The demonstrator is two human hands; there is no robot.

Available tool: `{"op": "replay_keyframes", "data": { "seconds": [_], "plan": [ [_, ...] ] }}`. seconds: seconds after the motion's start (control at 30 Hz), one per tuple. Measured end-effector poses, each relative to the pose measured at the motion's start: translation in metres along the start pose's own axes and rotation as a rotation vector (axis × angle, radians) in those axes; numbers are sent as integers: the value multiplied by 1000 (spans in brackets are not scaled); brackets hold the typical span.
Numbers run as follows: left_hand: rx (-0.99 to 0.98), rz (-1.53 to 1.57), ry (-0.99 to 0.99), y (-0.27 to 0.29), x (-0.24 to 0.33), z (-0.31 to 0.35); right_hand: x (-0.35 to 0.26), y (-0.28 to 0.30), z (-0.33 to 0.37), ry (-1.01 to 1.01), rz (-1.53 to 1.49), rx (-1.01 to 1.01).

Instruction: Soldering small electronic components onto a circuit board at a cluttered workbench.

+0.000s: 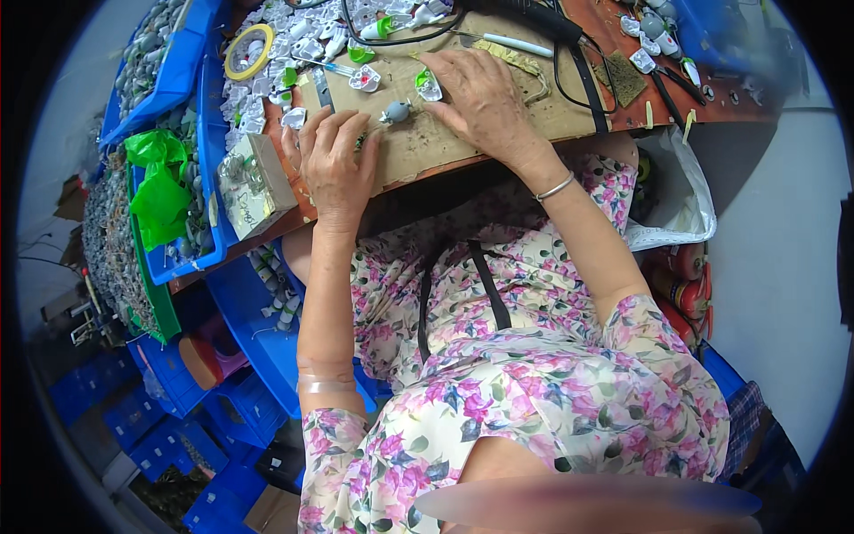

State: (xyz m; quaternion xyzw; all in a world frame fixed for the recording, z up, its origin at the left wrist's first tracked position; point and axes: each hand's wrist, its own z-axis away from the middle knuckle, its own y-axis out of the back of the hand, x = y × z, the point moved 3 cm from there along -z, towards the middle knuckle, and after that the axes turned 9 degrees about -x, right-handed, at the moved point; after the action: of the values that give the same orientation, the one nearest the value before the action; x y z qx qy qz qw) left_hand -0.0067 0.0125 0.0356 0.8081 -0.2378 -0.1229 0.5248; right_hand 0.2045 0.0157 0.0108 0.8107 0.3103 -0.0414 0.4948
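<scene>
My left hand [334, 165] rests at the near edge of the work board, fingers bent and closed; a small dark greenish bit shows between thumb and forefinger, too hidden to name. Just beyond its fingertips lies a small grey rounded part [395, 112] with thin ends. Farther right, my right hand [480, 100] is palm down on the board with thumb and fingers apart. A white plastic shell with a green inside [428, 85] lies by the gap between its thumb and forefinger. Another white shell with a red spot [364, 78] sits to the left, beside a thin blue-tipped tool [331, 67].
White plastic parts [267, 98] heap up at the back left around a yellow tape roll [249, 52]. Blue bins [210, 151] stand left, with a small box [255, 189] at the table edge. A black cable, a white pen-like tool [518, 44] and pliers [667, 93] lie right.
</scene>
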Motion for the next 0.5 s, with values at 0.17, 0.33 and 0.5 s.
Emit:
{"op": "replay_keyframes", "data": {
  "seconds": [0.17,0.33,0.5],
  "plan": [
    [30,21,-11,-7,-9,3,-15,-3,-10,141,44,-10],
    [15,20,-11,-11,-7,-4,-18,-23,-22,186,26,-150],
    [24,10,22,-10,-14,0,-18,-25,-22,144,90,-87]
  ]
}}
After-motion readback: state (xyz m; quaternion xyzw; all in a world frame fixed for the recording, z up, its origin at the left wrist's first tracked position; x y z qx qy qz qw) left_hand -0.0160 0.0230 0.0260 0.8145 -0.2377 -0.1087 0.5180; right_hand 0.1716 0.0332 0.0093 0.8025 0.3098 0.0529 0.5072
